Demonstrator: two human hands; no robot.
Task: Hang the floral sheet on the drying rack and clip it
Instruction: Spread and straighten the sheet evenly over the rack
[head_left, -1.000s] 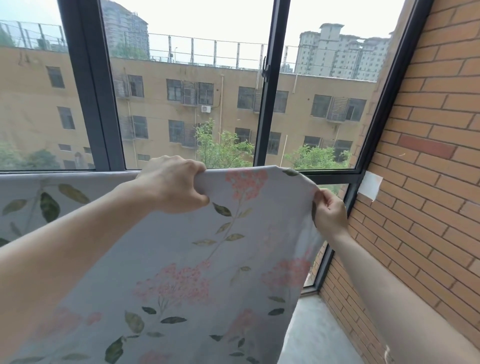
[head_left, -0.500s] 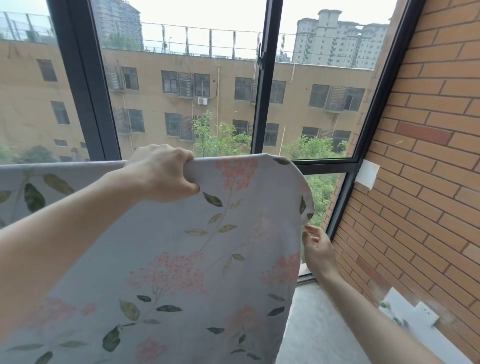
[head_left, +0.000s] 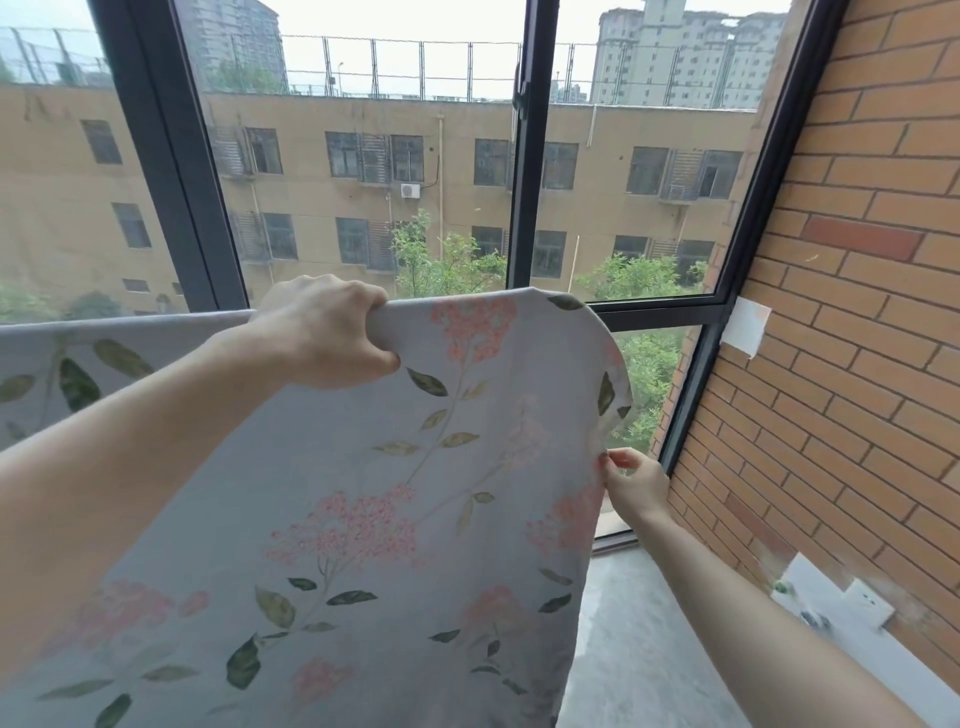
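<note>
Now the right hand (head_left: 635, 488) has dropped lower, fingers pinching the floral sheet's (head_left: 363, 493) side edge; left hand (head_left: 327, 332) still grips the top.

Left hand (head_left: 324, 332) clenched high with arm outstretched; right hand (head_left: 631, 486) pinching lower.

Dark-framed window (head_left: 519, 208) ahead, daylight, tan building (head_left: 467, 156) outside; brick wall (head_left: 857, 312) right; grey concrete floor (head_left: 639, 649).

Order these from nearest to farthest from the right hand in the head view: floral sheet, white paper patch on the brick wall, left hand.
1. floral sheet: its side edge is pinched by the right hand.
2. white paper patch: up and right, on the brick wall.
3. left hand: upper left, on the sheet's top edge.
</note>
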